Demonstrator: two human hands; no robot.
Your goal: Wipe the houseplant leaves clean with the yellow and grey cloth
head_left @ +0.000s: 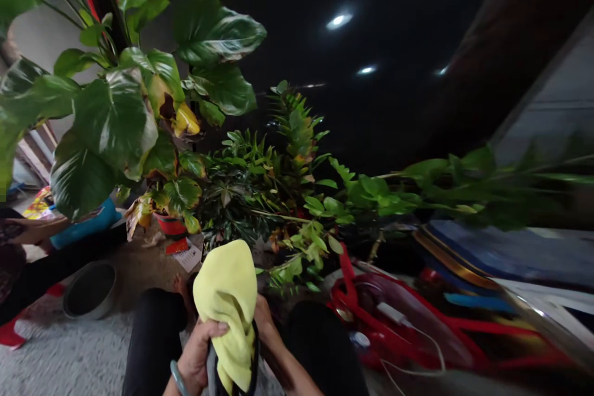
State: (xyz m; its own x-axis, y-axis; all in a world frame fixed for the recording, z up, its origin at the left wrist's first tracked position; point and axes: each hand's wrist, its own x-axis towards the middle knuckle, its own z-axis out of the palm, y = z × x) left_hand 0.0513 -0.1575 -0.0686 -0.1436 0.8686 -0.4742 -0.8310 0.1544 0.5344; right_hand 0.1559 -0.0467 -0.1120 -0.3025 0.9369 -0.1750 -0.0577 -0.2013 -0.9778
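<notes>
A soft yellow cloth with a dark edge and some grey fabric along its lower side stands bunched up between my hands, above my lap. My left hand grips its lower left side, thumb pressed on the front, a pale bracelet at the wrist. On the other side my right hand is closed against the cloth, its fingers mostly hidden behind the fabric. The cloth's top is rounded and folded, and what it may cover inside cannot be seen.
Leafy potted plants crowd the front and left. A grey basin stands on the floor beside another person's red shoe. At right lie a red bag with a white cable and a stack of flat items.
</notes>
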